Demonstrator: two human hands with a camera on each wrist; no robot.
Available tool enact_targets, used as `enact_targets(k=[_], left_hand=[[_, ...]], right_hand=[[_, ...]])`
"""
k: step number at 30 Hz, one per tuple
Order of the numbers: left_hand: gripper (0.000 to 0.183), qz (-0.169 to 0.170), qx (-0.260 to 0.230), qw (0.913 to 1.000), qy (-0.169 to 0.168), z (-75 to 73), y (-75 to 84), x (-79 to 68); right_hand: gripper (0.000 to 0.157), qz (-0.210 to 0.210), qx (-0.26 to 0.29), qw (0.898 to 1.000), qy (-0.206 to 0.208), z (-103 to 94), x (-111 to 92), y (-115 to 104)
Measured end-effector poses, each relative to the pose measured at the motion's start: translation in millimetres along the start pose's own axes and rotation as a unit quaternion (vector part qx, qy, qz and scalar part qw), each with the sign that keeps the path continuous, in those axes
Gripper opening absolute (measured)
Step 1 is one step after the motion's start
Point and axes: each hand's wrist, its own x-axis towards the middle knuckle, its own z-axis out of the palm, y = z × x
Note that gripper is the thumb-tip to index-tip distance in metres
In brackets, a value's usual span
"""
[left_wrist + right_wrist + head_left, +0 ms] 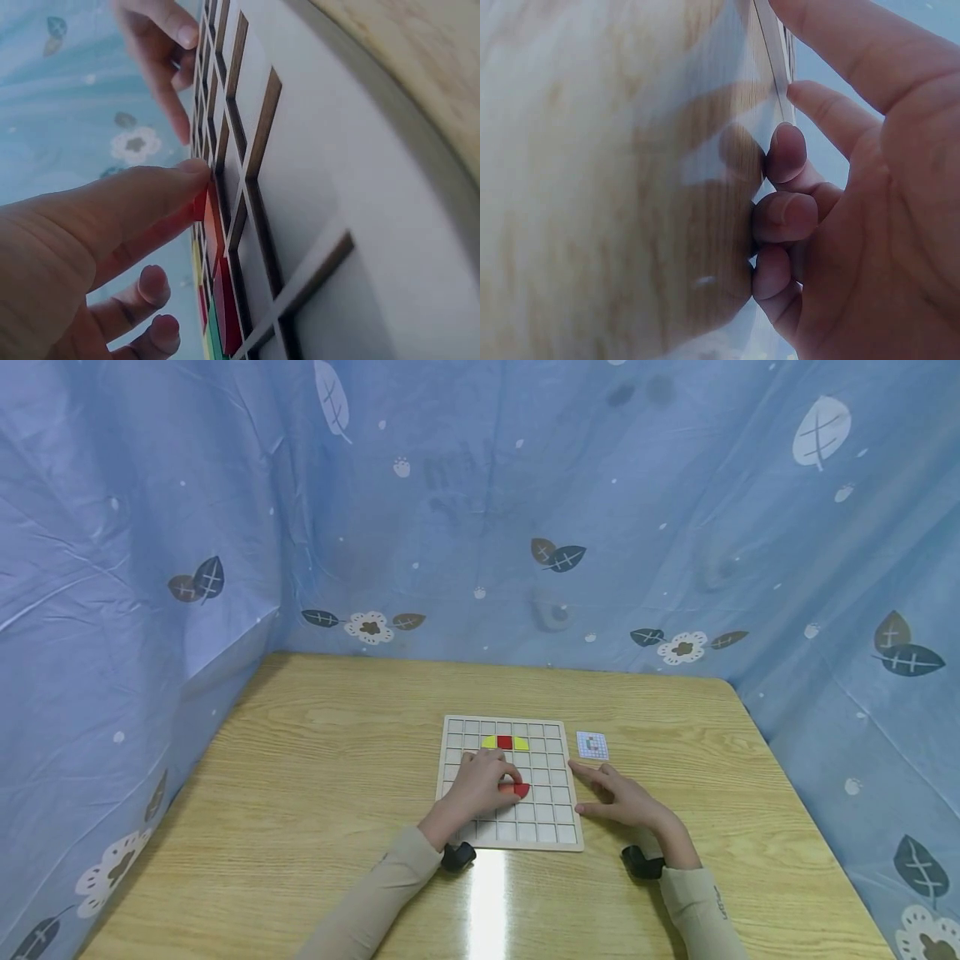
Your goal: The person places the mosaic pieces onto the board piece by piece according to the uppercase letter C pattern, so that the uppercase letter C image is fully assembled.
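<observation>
A white grid board (572, 827) with raised square cells lies on the table. My left hand (476, 785) reaches over it, thumb and index finger pinching a red quarter-round piece (522, 791) at one cell. Beside that piece sits an orange one (214, 229); a dark red piece (227, 307) and a green piece (215, 326) follow in the left wrist view, partly hidden by the hand in the head view. Farther up, a red square (505, 742) stands between two yellow rounded pieces (521, 744). My right hand (626, 800) touches the board's right edge with extended index finger and thumb; its other fingers bend loosely against the table.
A small card (592, 745) with a printed grid pattern lies just right of the board's upper corner. The wooden table (345, 735) reaches back to a blue patterned curtain (480, 527), which also hangs along both sides.
</observation>
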Motion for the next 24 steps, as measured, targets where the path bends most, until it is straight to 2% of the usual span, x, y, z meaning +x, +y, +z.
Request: enact_targets(k=[13, 24], left_hand=[[0.021, -0.003, -0.004, 1.0000, 0.004, 4.5, -1.1, 2.7], [0.021, -0.019, -0.010, 0.9997, -0.010, 3.6, 1.1, 1.5]], right_hand=[[0.071, -0.003, 0.000, 1.000, -0.001, -0.9, -0.1, -1.2], [0.071, 0.004, 0.003, 1.000, -0.002, -0.3, 0.4, -1.4]])
